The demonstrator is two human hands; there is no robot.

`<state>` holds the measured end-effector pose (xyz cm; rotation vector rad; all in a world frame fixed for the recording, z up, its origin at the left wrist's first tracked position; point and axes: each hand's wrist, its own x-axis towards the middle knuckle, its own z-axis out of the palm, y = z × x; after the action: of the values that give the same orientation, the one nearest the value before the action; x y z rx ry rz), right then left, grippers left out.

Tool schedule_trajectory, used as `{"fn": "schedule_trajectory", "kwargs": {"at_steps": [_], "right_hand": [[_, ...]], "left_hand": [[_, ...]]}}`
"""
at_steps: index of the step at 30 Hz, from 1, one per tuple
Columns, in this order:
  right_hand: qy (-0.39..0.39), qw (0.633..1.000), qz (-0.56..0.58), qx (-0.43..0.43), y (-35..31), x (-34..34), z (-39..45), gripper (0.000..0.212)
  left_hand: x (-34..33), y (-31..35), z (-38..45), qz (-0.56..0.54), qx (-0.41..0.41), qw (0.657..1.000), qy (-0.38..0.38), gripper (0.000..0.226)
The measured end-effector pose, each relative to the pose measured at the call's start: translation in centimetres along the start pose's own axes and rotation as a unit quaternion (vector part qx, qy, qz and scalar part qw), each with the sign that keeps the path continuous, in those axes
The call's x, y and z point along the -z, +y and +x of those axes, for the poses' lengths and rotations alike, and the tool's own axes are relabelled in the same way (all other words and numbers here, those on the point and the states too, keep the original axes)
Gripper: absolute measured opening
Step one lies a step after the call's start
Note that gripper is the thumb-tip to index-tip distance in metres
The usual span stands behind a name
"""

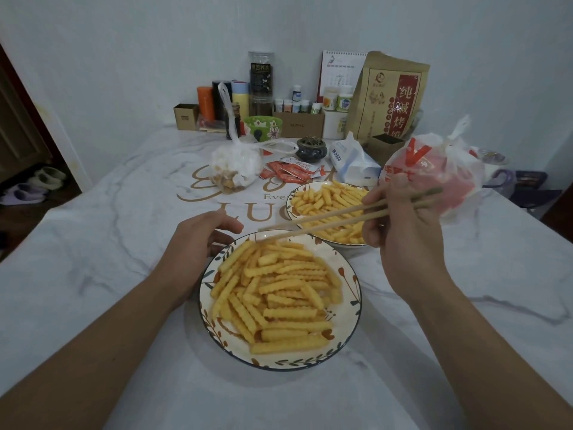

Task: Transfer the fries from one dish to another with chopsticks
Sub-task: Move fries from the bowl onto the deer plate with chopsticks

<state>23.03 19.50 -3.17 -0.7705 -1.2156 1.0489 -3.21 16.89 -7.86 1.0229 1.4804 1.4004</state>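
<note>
A: Head view, right hand (400, 234)?
B: Grip closed on the chopsticks (338, 217); tips at the far rim of the near plate (356, 293).
A: Fries (279, 290)?
B: Piled on the near plate; more on the far plate (290, 209). Both on the table (93, 259).
A: Left hand (201, 237)?
B: Fingers loosely curled, touching the near plate's left rim.

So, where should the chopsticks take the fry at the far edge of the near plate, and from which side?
Pinch that fry at its middle, across its narrow width, coming from above right where the chopsticks already point. It lies on top of the pile, slanted, with its sides free.
</note>
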Motion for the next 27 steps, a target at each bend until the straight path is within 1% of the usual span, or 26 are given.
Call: {"fn": "schedule_trajectory", "kwargs": {"at_steps": [2,5,7,9,11,15,17,19,27], "right_hand": [[0.001,1.0,0.008,0.002,0.1,0.2,0.1,0.048],[-0.023,1.0,0.019,-0.009,0.1,0.3,0.1,0.049],[-0.036,0.999,0.003,-0.008,0.0,0.1,0.0,0.049],[-0.026,1.0,-0.014,-0.001,0.1,-0.2,-0.2,0.051],[0.012,1.0,-0.022,0.004,0.2,-0.5,-0.3,0.052],[0.117,0.992,-0.047,0.026,0.1,0.5,0.6,0.044],[0.167,0.981,-0.084,0.045,0.0,1.6,1.1,0.043],[0.188,0.971,-0.134,0.069,0.1,2.6,1.4,0.043],[0.131,0.961,-0.221,0.107,1.0,2.8,1.3,0.043]], "left_hand": [[0.0,0.0,0.0,0.005,-0.004,1.0,0.0,0.043],[-0.1,0.1,-0.1,0.004,-0.003,1.0,0.0,0.043],[0.0,0.0,0.0,0.005,-0.004,1.0,0.001,0.042],[0.0,0.0,0.1,0.01,-0.012,1.0,0.003,0.042],[0.0,-0.1,0.1,0.01,-0.016,1.0,0.004,0.042],[-0.1,0.0,0.2,0.015,-0.019,1.0,0.003,0.039],[-0.2,0.0,0.2,0.018,-0.018,1.0,0.001,0.037],[-0.1,0.0,0.1,0.023,-0.018,1.0,-0.001,0.036],[0.1,-0.2,0.1,0.024,-0.019,1.0,-0.001,0.036]]}}
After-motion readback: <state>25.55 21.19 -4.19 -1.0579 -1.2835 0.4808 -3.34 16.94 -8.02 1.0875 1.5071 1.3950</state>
